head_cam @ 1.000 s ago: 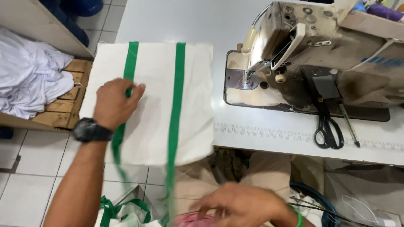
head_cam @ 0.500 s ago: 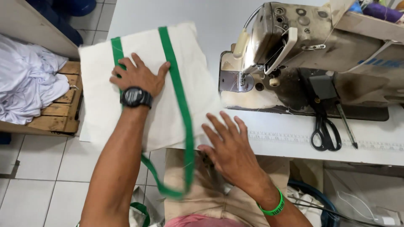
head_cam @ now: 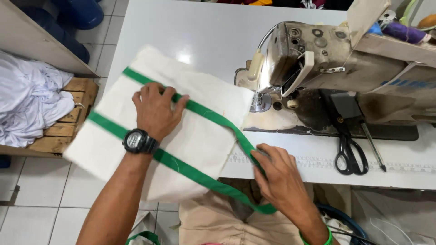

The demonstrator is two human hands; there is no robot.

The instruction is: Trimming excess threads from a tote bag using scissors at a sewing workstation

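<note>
Fabric has swung round since a moment ago: the cream tote bag now lies angled on the desk, its corner just beside the sewing machine. My left hand presses it flat, fingers spread. My right hand has come up and pinches the green strap loop, so I judge alignment for stitching is under way.

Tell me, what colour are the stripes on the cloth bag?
Green straps on the cream bag, clearest in the head view.
</note>
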